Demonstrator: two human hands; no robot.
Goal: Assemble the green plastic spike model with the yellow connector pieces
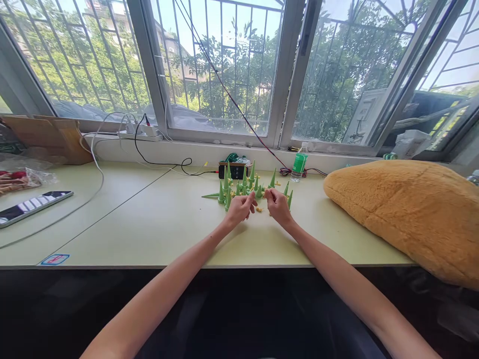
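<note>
My left hand [242, 205] is over the table with thumb and fingers pinched together; anything between them is too small to make out. A short gap to the right, my right hand [277, 203] has its fingers curled in, and what they hold is hidden. Behind both hands stand several pointed green cones [228, 185], most of them upright, with small yellow pieces among them. One green cone [211, 195] lies on its side at the left of the group. A loose yellow piece [259, 210] rests on the tabletop between my hands.
A dark phone [234, 172] leans behind the cones, with a green-labelled bottle [299, 163] to its right. A large tan plush cushion [407, 214] covers the table's right side. Another phone [33, 207], white cable [98, 174] and cardboard box [48, 139] are on the left.
</note>
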